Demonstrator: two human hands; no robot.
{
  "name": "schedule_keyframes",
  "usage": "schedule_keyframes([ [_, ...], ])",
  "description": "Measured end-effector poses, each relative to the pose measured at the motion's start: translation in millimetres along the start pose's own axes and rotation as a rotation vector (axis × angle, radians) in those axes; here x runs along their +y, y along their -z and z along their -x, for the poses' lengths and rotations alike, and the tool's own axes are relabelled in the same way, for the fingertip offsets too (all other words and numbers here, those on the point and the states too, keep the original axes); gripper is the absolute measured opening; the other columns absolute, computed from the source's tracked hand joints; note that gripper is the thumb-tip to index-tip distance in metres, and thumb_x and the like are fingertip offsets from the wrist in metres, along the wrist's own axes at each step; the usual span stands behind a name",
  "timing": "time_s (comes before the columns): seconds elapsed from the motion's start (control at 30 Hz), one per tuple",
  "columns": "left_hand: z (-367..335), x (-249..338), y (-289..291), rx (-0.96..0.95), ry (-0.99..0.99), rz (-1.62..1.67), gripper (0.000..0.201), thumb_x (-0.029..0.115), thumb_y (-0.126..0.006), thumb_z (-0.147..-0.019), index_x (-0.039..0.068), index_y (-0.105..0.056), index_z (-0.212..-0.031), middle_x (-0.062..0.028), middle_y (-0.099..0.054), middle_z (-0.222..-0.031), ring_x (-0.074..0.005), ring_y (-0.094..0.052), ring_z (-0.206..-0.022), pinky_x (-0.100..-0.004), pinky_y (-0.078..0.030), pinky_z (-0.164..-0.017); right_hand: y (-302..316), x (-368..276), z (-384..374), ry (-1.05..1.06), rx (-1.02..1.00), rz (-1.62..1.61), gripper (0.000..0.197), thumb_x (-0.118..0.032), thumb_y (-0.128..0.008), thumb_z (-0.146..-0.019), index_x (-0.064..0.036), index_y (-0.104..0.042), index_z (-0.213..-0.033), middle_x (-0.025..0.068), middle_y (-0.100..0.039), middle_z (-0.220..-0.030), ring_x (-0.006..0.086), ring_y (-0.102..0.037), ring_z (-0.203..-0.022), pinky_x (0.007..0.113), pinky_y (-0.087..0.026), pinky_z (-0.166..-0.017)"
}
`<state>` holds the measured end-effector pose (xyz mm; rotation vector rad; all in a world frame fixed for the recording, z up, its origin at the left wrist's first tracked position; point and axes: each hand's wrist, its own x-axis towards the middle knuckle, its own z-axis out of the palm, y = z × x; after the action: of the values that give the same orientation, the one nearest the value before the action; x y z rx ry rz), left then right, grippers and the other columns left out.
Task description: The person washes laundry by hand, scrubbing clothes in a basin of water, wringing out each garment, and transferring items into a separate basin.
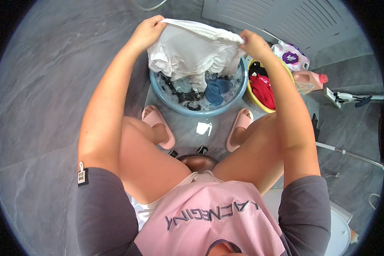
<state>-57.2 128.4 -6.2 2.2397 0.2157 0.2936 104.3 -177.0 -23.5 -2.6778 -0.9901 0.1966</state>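
A wet white garment [196,45] is stretched between my two hands, its lower folds hanging down into a round blue basin [198,113]. My left hand [150,30] grips its upper left corner, fingers closed on the cloth. At the upper right corner my right hand [254,44] pinches the fabric. Soapy water fills the basin, with dark cloth [184,94] and a blue piece of cloth [217,91] soaking in it. The garment covers the far part of the basin.
Right of the basin, a yellow tub [260,105] holds red [262,90] and black clothes. Beyond stand a white and purple package [291,56], a pink bottle with a red cap [310,81] and a white squeegee-like tool [347,97]. A vented grey door [281,17] lies at the back.
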Motion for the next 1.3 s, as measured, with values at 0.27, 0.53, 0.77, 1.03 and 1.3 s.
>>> schedule_keyframes([
  [0.27,4,31,-13,0.066,0.268,0.588,0.024,0.02,-0.047,-0.088,-0.001,-0.059,-0.093,-0.0069,-0.062,-0.08,-0.0159,-0.057,-0.072,-0.0301,-0.045,-0.066,-25,6,-11,-0.067,0.111,-0.133,0.03,-0.022,-0.053,-0.08,-0.0031,-0.06,-0.102,0.0209,-0.063,-0.093,0.0368,-0.06,-0.09,0.04,-0.047,-0.08],
  [0.53,3,36,-4,0.101,0.502,0.908,0.022,0.017,-0.04,-0.094,0.001,-0.054,-0.099,-0.0104,-0.062,-0.092,-0.0206,-0.06,-0.081,-0.0362,-0.051,-0.075,-26,6,-21,-0.119,0.215,-0.457,0.035,-0.03,-0.062,-0.079,-0.0016,-0.061,-0.099,0.0144,-0.066,-0.091,0.0238,-0.062,-0.081,0.033,-0.048,-0.074],
  [0.77,0,49,-28,-0.124,0.384,1.575,0.028,0.021,-0.034,-0.096,-0.003,-0.049,-0.099,-0.0176,-0.056,-0.099,-0.0285,-0.057,-0.096,-0.0416,-0.045,-0.092,-48,-117,35,0.294,-0.361,-0.54,0.068,-0.038,-0.072,-0.071,0.0029,-0.049,-0.12,0.0167,-0.059,-0.106,0.0214,-0.057,-0.099,0.032,-0.043,-0.088],
  [1.03,23,23,-37,-0.304,0.237,0.072,0.026,0.021,-0.056,-0.082,0.004,-0.06,-0.102,-0.006,-0.063,-0.092,-0.0141,-0.059,-0.083,-0.0267,-0.047,-0.073,-38,-105,16,-0.103,-0.256,-1.272,0.034,-0.026,-0.056,-0.087,-0.001,-0.057,-0.11,0.006,-0.062,-0.098,0.0167,-0.061,-0.088,0.032,-0.049,-0.08],
  [1.3,31,15,-91,-0.333,0.144,-0.021,0.036,0.033,-0.066,-0.078,-0.002,-0.064,-0.089,-0.0063,-0.063,-0.079,-0.0142,-0.055,-0.069,-0.029,-0.044,-0.063,-16,-98,23,-0.086,-0.125,-1.807,0.034,-0.024,-0.043,-0.091,-0.0005,-0.053,-0.114,0.0121,-0.058,-0.113,0.0233,-0.056,-0.104,0.04,-0.044,-0.09],
])
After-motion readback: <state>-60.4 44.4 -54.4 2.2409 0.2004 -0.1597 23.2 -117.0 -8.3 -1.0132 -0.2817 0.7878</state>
